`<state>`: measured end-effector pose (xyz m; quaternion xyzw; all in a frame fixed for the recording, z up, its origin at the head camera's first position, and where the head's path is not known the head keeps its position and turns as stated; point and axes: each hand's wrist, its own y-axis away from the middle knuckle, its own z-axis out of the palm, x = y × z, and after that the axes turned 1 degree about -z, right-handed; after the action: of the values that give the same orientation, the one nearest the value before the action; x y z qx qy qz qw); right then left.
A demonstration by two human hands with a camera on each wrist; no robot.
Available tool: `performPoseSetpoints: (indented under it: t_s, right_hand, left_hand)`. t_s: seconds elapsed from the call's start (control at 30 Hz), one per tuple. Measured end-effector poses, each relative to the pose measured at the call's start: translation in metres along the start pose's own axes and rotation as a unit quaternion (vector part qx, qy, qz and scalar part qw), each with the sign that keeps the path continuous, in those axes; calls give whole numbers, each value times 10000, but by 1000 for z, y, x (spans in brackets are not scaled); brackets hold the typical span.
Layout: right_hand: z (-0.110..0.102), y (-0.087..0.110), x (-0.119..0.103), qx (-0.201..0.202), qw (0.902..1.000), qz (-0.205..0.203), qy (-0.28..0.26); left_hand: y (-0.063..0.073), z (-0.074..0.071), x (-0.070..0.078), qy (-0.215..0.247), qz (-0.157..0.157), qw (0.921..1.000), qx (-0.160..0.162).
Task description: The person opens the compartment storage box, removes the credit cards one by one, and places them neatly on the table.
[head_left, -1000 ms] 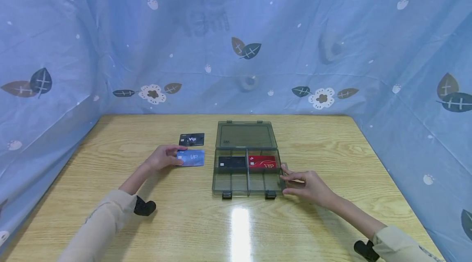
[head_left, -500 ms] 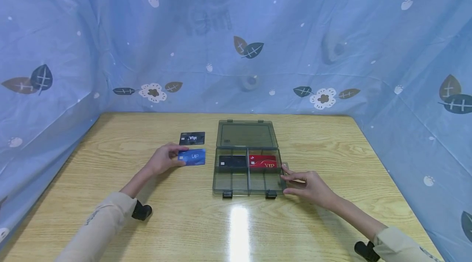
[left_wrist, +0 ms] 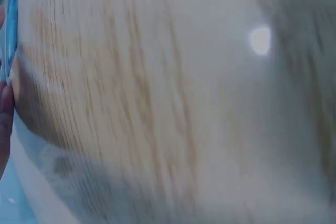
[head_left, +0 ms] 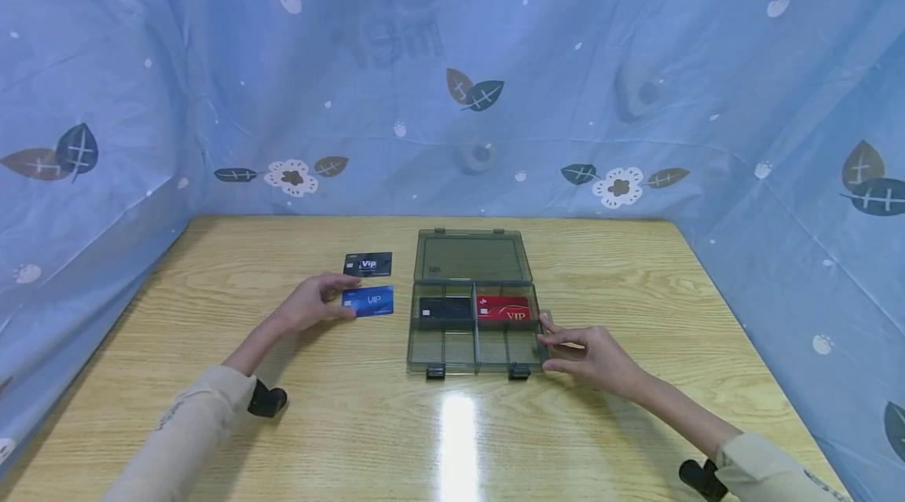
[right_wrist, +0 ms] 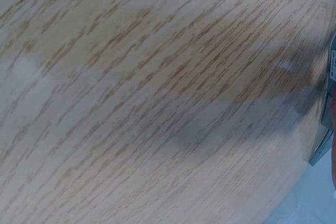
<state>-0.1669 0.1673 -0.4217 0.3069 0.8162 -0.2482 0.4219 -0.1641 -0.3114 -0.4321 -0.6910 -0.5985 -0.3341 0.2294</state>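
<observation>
The blue card (head_left: 368, 301), printed with the word VIP, is met at its left end by the left hand (head_left: 311, 302): the thumb is placed at its lower left corner, and a fingertip is placed at its upper edge. Finger and thumb are spread apart across that end; whether the card is clamped between them cannot be told. To the right of these fingertips, the rest of the card is seen over the wooden table (head_left: 566, 439). Just beyond the upper fingertip, a black card (head_left: 368, 264) is laid.

The right wall of the translucent grey box (head_left: 452, 353) is touched by the right hand (head_left: 590, 357), with thumb and fingers set apart along it. Left of these fingertips, a red card (head_left: 503, 308) is held in the far part of the box's right half; farther left, past the divider (head_left: 476, 349), a dark card (head_left: 445, 312) is held. The lid (head_left: 474, 257) is folded back beyond the right fingers, and two latches (head_left: 435, 371) are lined along the near edge, left of the right thumb. Beyond both hands, a blue patterned cloth (head_left: 452, 31) is hung.
</observation>
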Motion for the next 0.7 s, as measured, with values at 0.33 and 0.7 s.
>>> performPoseSetpoints:
  t_s: [0.33, 0.7]
  right_hand:
    - [1, 0, 3, 58, 9999, -67, -90]
    - [0, 0, 3, 19, 9999, -62, -127]
  left_hand:
    - [-2, -6, -1, -437, 81, 9989, -161]
    - [-2, -11, 0, -419, 83, 9987, -260]
